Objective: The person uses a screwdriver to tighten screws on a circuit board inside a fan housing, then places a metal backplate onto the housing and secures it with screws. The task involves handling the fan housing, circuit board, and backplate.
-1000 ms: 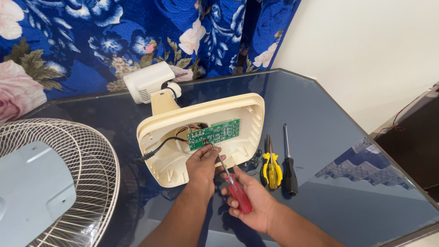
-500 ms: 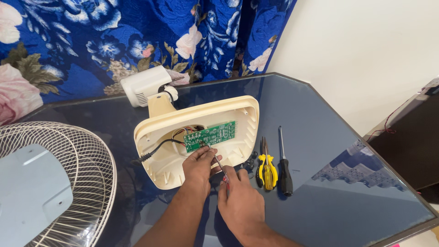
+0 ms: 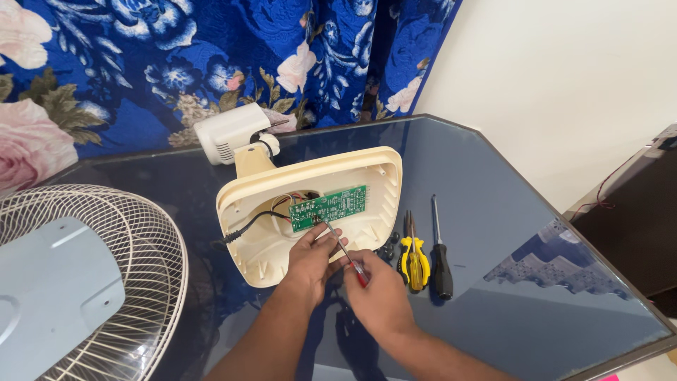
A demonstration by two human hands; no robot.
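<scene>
Dark glass tabletop (image 3: 508,233) with angled corners, blue floral cloth (image 3: 141,63) hanging behind it, plain white wall to the right. Both hands sit close together at the near edge of an upturned cream plastic fan base shell (image 3: 310,212), open side up. Left hand (image 3: 310,257) rests on the shell's rim, fingers curled toward the green rectangular circuit board (image 3: 329,208) just beyond them. Right hand (image 3: 377,293) is closed round a red-handled screwdriver (image 3: 345,252), thin metal shaft slanting up-left, tip at the board's lower edge. Black cable (image 3: 247,224) runs across the shell's inside, left of the left hand. Just right of the right hand lie yellow-handled pliers (image 3: 414,254) and a black-handled screwdriver (image 3: 441,254), side by side, with small dark bits beside them, too small to tell. White motor housing (image 3: 229,132) sticks out beyond the shell. Far left of the hands: cream wire fan guard (image 3: 141,240) with pale blue blade (image 3: 49,289).
</scene>
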